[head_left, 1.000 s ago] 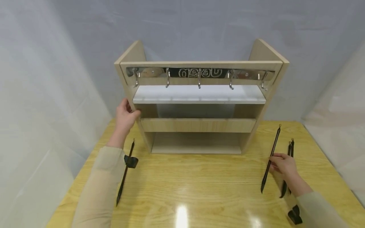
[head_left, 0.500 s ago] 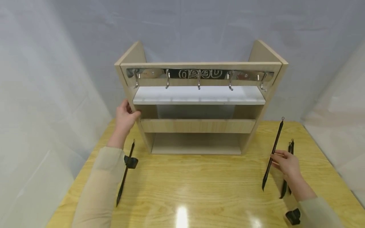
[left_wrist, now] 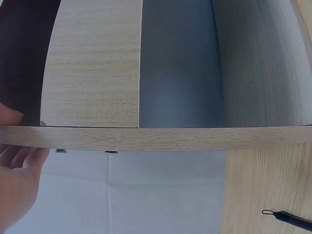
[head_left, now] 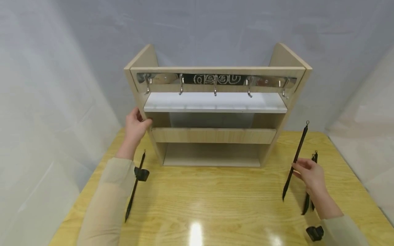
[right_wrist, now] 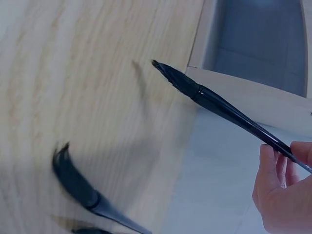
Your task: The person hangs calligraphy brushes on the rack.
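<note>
My right hand [head_left: 310, 174] pinches a black calligraphy brush [head_left: 300, 144] by its handle, held slanted over the right of the table with its cord loop up and its dark bristles [right_wrist: 175, 79] down. The right wrist view shows thumb and fingertips closed on the handle and the brush's shadow on the tabletop. My left hand [head_left: 135, 129] grips the left side panel [left_wrist: 161, 138] of a wooden shelf [head_left: 213, 135], thumb inside and fingers outside. Two more calligraphy brushes [head_left: 307, 204] lie beneath my right hand, partly hidden. Another calligraphy brush [head_left: 131, 201] lies beside my left sleeve.
Along the shelf's upper front runs a shiny rail [head_left: 209, 79] with several metal hooks [head_left: 215, 89]. The shelf stands at the back of the wooden table [head_left: 212, 201]. A pale sheet [head_left: 215, 30] hangs behind. Black wrist devices [head_left: 142, 174] sit by both sleeves.
My right hand has lifted the brush a little higher and slightly to the right, away from the tabletop. The left hand keeps its grip on the shelf panel, and the shelf stays put.
</note>
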### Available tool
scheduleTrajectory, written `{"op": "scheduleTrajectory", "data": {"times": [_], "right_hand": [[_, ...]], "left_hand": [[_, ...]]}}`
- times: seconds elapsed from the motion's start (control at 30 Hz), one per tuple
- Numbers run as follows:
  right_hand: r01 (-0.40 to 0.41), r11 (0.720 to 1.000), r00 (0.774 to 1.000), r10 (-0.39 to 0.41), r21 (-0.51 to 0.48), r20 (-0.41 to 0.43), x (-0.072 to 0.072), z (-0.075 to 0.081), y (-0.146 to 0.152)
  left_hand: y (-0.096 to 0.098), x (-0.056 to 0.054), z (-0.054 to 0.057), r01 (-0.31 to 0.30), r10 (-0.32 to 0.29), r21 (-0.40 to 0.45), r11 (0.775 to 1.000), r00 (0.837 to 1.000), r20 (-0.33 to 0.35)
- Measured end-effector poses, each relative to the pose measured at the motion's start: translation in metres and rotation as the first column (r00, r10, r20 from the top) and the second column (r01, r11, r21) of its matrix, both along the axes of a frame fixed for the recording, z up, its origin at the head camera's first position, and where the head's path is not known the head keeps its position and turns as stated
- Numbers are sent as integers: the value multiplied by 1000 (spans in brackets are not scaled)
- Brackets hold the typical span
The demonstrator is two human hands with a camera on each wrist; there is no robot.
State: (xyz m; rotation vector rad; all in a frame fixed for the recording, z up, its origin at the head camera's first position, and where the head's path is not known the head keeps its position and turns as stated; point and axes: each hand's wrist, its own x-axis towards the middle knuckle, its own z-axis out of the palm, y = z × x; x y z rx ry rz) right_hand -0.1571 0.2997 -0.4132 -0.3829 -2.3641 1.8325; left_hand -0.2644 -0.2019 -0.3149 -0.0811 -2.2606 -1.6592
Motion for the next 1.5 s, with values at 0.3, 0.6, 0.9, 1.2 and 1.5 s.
{"op": "scheduleTrajectory", "data": {"times": [0.3,0.6,0.9,1.2,1.5], "right_hand": [[31,995,992,-42,-92,-116,-49,-95,51],[1,1000,996,0,10,-90,-7,-11,-4],[13,984,993,7,175,-117,12,28,-33],[31,980,986,3,199,-167,16,37,-43],[21,977,981,21,214,-191,17,48,-52]], "left_hand": [[-2,2,1,-3,3,5,1000,1000,10],[-2,4,-1,-10,10,-5,1000,1000,9],[-2,2,1,-3,3,-3,1000,1000,1],[-2,0,1,10,-10,6,1000,1000,4],[-1,-2,1,4,-4,5,1000,1000,-4]]}}
